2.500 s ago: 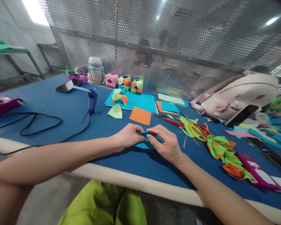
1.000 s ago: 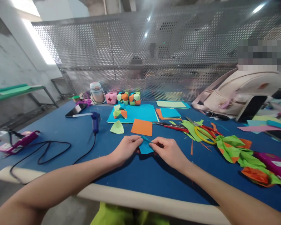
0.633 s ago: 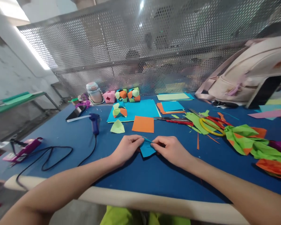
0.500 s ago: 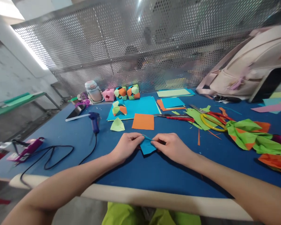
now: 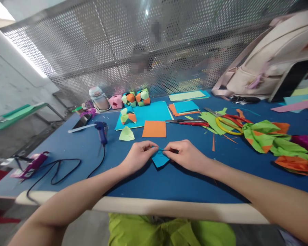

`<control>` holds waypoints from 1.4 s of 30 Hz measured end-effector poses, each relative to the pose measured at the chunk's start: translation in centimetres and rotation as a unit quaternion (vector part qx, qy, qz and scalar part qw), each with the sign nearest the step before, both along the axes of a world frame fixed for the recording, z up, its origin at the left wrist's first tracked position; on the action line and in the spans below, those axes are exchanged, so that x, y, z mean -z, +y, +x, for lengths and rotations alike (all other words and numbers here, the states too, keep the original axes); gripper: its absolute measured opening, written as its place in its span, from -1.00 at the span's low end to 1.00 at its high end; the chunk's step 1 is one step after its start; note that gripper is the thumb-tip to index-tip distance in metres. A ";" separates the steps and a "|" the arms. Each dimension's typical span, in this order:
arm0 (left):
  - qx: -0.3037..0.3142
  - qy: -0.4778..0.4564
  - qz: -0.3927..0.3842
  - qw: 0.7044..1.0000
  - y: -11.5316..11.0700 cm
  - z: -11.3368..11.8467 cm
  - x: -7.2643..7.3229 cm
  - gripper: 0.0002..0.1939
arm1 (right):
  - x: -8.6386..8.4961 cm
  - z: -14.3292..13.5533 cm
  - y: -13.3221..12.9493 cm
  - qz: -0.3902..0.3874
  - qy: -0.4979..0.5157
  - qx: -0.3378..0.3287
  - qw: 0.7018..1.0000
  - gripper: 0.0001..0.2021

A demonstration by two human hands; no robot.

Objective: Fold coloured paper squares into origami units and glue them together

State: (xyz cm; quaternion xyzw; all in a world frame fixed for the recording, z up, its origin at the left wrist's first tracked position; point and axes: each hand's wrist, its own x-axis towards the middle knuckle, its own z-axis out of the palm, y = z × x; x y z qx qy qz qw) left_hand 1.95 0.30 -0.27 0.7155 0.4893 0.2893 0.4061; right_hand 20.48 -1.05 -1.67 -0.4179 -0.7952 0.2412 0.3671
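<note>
Both hands pinch a small piece of blue paper (image 5: 160, 160) above the table, near its front edge. My left hand (image 5: 141, 155) grips its upper left side between thumb and fingertips. Opposite it, my right hand (image 5: 186, 153) has thumb and fingers closed on the upper right side. Between the fingertips the paper's top is bent, while its lower corner points toward me. Just beyond the hands lies an orange paper square (image 5: 154, 129). A folded pale green paper piece (image 5: 126, 134) rests to its left.
Left stands a blue glue gun (image 5: 101, 132) with a trailing cord. Folded paper balls (image 5: 128, 116) and blue sheets (image 5: 151, 112) lie behind. Red-handled scissors (image 5: 193, 123), yellow-and-red scissors (image 5: 228, 124) and crumpled green paper (image 5: 261, 136) are to the right, a backpack (image 5: 274, 61) beyond.
My fingertips have come closer together, and the blue paper's top edge is more pinched in. The whole view has shifted slightly; the things on the table stay in place.
</note>
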 end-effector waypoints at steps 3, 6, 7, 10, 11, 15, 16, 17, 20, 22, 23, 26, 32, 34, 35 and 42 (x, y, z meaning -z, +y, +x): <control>0.005 0.031 0.045 0.998 0.0 -0.1 0.1 -0.75 | 0.1 0.1 0.1 -0.006 -0.008 0.003 1.000 -0.81; 0.032 0.053 0.040 0.997 0.1 -0.2 0.1 -0.74 | 0.2 0.2 0.1 -0.005 -0.016 -0.002 1.000 -0.82; 0.039 0.057 0.034 0.997 0.1 -0.2 0.0 -0.73 | 0.3 0.2 0.1 -0.001 -0.020 -0.004 1.000 -0.82; 0.057 0.062 0.029 0.996 0.1 -0.2 -0.1 -0.72 | 0.4 0.2 0.0 0.020 -0.033 -0.015 0.999 -0.81; 0.066 0.059 0.033 0.996 0.1 -0.2 -0.2 -0.76 | 0.4 0.2 0.0 0.028 -0.035 -0.019 0.999 -0.81; 0.080 0.040 0.056 0.994 0.0 -0.2 -0.9 -0.79 | -0.1 0.2 -0.1 0.045 -0.025 -0.021 0.998 -0.83; 0.078 0.037 0.060 0.994 0.0 -0.3 -1.1 -0.79 | -0.2 0.2 -0.1 0.049 -0.020 -0.020 0.998 -0.83; 0.077 0.035 0.062 0.995 -0.1 -0.4 -1.2 -0.79 | -0.4 0.2 -0.1 0.053 -0.018 -0.022 0.998 -0.84; 0.084 0.041 0.060 0.994 -0.2 -0.7 -1.4 -0.80 | -0.8 0.2 -0.2 0.061 -0.030 -0.045 0.997 -0.83; 0.087 0.044 0.053 0.994 -0.2 -0.8 -1.3 -0.79 | -0.8 0.2 -0.2 0.060 -0.047 -0.054 0.996 -0.81; 0.085 0.042 0.045 0.994 -0.2 -0.8 -1.1 -0.79 | -0.7 0.2 -0.1 0.059 -0.054 -0.052 0.995 -0.81; 0.060 0.018 -0.020 0.998 0.0 -0.7 -0.6 -0.78 | -0.3 0.4 0.0 0.055 -0.059 -0.047 0.996 -0.79; 0.022 -0.060 -0.086 0.994 0.5 -0.3 -0.2 -0.77 | -0.2 0.9 0.4 -0.038 0.014 -0.010 0.999 -0.80; -0.003 -0.046 -0.041 0.998 0.6 -0.3 -0.2 -0.76 | -0.5 1.1 0.5 -0.116 0.044 0.007 0.992 -0.72; -0.014 -0.043 -0.026 0.999 0.6 -0.3 -0.2 -0.77 | -0.7 1.2 0.5 -0.146 0.053 0.012 0.988 -0.68; -0.025 -0.018 -0.007 1.000 0.3 -0.1 0.0 -0.79 | -0.2 0.8 0.7 -0.168 0.044 0.048 0.984 -0.81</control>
